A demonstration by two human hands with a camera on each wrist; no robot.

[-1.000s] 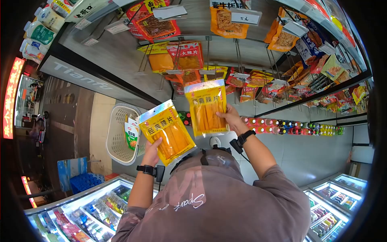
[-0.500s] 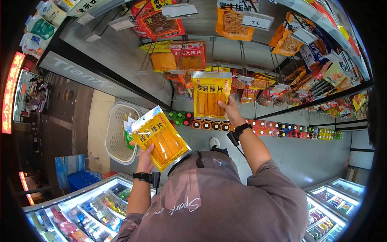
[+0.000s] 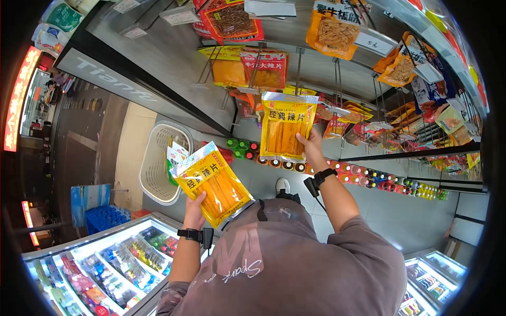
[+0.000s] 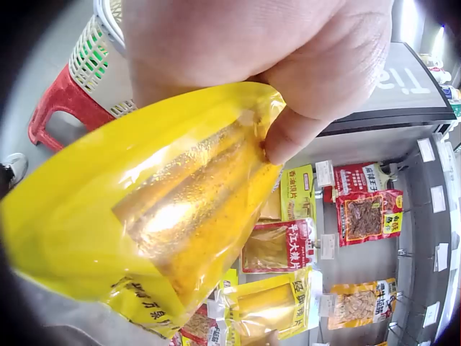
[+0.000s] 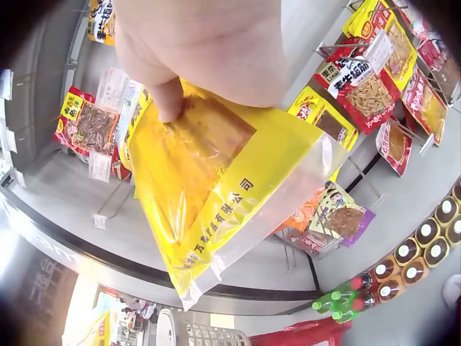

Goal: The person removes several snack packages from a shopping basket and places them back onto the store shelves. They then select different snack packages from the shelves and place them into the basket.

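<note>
My left hand (image 3: 195,211) pinches a yellow snack packet (image 3: 215,185) by its lower left edge, thumb on the front. In the left wrist view the thumb presses that packet (image 4: 180,209), and the other fingers are hidden behind it. My right hand (image 3: 312,150) holds a second yellow packet (image 3: 288,128) upright by its right side, higher up before the hanging rack. The right wrist view shows my thumb on this packet (image 5: 194,173), the remaining fingers out of sight. The two packets stand apart, the left one tilted.
A cream basket (image 3: 149,179) with packets inside stands at the left, on a red stool (image 4: 61,104). Metal hooks carry more packets, such as a red one (image 3: 271,68). Bottles (image 3: 358,170) line the floor below the shelves. Lit freezers (image 3: 113,266) stand at both lower sides.
The right packet has moved from a slight tilt to nearly upright and shifted right. Over the last half second the left hand and its packet have shifted slightly right. Both grips are kept.
</note>
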